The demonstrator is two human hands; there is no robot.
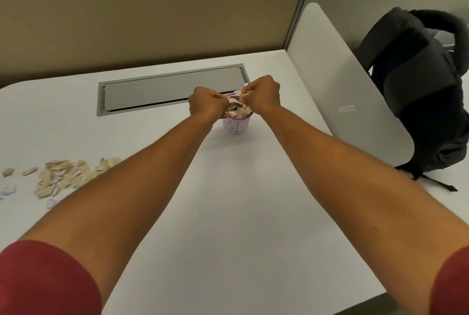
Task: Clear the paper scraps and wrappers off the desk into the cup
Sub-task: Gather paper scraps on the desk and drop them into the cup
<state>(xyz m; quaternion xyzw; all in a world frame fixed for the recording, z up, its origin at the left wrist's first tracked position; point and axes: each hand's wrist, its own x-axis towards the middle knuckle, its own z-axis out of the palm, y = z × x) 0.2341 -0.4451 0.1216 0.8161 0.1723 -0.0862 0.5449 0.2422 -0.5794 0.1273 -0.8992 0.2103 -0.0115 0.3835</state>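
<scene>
Scraps (238,108) fill the cup (236,125), which stands mid-tabletop (253,200); our left hand (206,104) and right hand (264,95) pinch pieces above it. We judge the remaining pile (63,175) light and flimsy: gather by bunching, not singly.

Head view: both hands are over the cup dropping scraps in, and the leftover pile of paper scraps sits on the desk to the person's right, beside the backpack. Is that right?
Not quite. The head view shows the leftover pile of paper scraps on the desk to the person's left, far from the backpack. The rest holds: the left hand and the right hand are both over the cup, holding scraps.
</scene>
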